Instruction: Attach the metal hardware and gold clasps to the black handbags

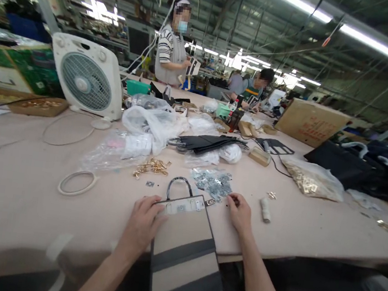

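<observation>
Two dark bands (185, 252) cross the flat beige bag (187, 267), its corner gripped by the left hand (143, 222); an arched handle (179, 179) curves beyond it. Grey metal plates (212, 182) lie just beside the right hand (240, 213), bunched in a pinch; whether on anything, I cannot tell.

bag (182, 232) was beige, crossed by dark grey bands (183, 254) | handle (168, 190) was dark | fittings (153, 168) were gold | plates (212, 182) were silver-grey | spool (265, 210) was off-white | ring (63, 190) was white | fan (87, 79) was white with a blue-grey grille (97, 87) | table (21, 208) was pale pink-beige | carton (313, 123) was brown, printed red | shirt (164, 46) was striped black and white
</observation>
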`<action>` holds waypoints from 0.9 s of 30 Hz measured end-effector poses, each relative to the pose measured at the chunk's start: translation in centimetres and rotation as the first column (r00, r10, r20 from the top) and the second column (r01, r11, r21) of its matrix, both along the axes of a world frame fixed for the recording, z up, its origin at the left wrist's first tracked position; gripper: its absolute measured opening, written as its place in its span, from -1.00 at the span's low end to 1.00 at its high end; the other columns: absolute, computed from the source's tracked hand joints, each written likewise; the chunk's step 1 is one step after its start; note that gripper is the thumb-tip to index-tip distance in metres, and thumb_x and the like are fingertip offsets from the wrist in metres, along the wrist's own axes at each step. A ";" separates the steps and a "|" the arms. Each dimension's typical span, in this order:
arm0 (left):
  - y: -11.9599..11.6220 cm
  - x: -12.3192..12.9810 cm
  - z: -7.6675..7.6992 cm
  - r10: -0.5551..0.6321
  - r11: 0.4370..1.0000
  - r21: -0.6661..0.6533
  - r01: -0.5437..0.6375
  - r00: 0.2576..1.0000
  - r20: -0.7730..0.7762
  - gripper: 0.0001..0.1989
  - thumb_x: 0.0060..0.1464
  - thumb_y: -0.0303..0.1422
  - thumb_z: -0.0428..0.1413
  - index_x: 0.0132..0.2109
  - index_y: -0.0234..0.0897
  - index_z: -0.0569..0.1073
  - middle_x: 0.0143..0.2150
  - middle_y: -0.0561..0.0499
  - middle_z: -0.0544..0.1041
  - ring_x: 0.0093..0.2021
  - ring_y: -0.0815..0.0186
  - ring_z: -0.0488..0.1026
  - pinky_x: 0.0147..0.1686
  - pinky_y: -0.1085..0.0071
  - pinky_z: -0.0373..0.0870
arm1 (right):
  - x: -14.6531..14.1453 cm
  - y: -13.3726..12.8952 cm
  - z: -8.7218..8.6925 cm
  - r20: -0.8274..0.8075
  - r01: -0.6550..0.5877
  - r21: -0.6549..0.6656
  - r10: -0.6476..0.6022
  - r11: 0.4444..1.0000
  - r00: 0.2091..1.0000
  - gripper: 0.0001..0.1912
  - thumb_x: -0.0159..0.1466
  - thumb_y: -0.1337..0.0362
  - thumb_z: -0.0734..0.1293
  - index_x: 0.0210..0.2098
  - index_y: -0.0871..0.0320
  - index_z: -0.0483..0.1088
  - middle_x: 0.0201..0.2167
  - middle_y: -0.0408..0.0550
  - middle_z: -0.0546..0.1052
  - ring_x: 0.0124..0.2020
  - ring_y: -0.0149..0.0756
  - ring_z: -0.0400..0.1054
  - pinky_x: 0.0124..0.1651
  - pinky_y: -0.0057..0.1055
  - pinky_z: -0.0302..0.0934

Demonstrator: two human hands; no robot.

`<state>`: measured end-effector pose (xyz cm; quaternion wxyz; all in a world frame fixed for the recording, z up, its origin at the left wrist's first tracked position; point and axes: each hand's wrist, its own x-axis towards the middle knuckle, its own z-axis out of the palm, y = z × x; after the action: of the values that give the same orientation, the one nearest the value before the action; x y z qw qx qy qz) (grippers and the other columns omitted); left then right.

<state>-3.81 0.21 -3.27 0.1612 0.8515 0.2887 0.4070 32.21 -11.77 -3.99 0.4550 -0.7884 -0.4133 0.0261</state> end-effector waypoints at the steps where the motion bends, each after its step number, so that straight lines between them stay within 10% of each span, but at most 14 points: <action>1: -0.2 0.1 0.2 -0.007 1.000 0.026 0.007 1.000 -0.003 -0.87 0.31 -0.31 0.18 -0.03 -0.18 0.53 0.07 -0.12 0.54 0.10 0.03 0.45 0.14 -0.03 0.47 | 0.0 0.0 0.1 -0.007 0.010 0.016 -0.010 1.000 1.000 -0.62 0.35 -0.02 0.30 -0.09 0.14 0.53 -0.16 0.06 0.61 -0.26 -0.15 0.49 -0.09 -0.21 0.37; 6: -0.5 0.5 0.4 -0.027 0.999 0.037 0.027 1.000 -0.004 -0.91 0.36 -0.39 0.10 -0.03 -0.20 0.46 -0.01 -0.11 0.52 0.03 0.10 0.48 0.07 0.08 0.52 | -1.5 1.1 1.0 0.040 0.085 0.206 -0.095 0.975 0.995 -0.65 0.38 0.03 0.31 -0.03 0.14 0.53 -0.09 0.07 0.56 -0.30 -0.22 0.44 -0.18 -0.26 0.35; 10: -0.4 0.8 0.1 -0.021 0.999 0.037 0.021 1.000 -0.004 -0.91 0.35 -0.41 0.09 -0.03 -0.20 0.43 -0.02 -0.10 0.50 0.02 0.10 0.49 0.06 0.09 0.53 | -3.3 3.4 1.9 0.105 -0.081 0.266 0.055 0.961 0.993 -0.74 0.42 0.10 0.29 -0.11 0.10 0.54 -0.15 0.02 0.55 -0.23 -0.22 0.44 -0.19 -0.32 0.34; 18: -0.3 0.9 0.5 -0.027 0.999 -0.034 0.026 0.999 -0.021 -0.95 0.36 -0.43 0.08 -0.11 -0.19 0.41 -0.05 -0.08 0.51 -0.01 0.12 0.48 0.04 0.10 0.51 | -3.1 9.0 3.2 0.094 -0.414 -0.002 0.412 0.910 0.906 -0.79 0.39 0.21 0.32 -0.11 0.07 0.59 -0.14 -0.01 0.62 -0.12 -0.18 0.49 -0.05 -0.27 0.35; 27: -0.3 0.8 1.5 -0.027 0.983 -0.184 0.024 1.000 -0.014 -0.94 0.31 -0.46 0.11 -0.14 -0.18 0.42 -0.06 -0.08 0.51 0.01 0.11 0.47 0.07 0.08 0.47 | -3.1 11.9 3.5 0.015 -0.640 -0.403 0.704 0.654 0.710 -0.84 0.21 0.25 0.48 -0.20 0.06 0.64 -0.15 -0.04 0.55 -0.29 -0.28 0.44 -0.10 -0.32 0.33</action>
<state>-3.04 -0.05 -1.80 0.2422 0.8398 0.3155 0.3696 29.14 0.14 -0.49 0.2193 -0.6480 -0.7006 0.2030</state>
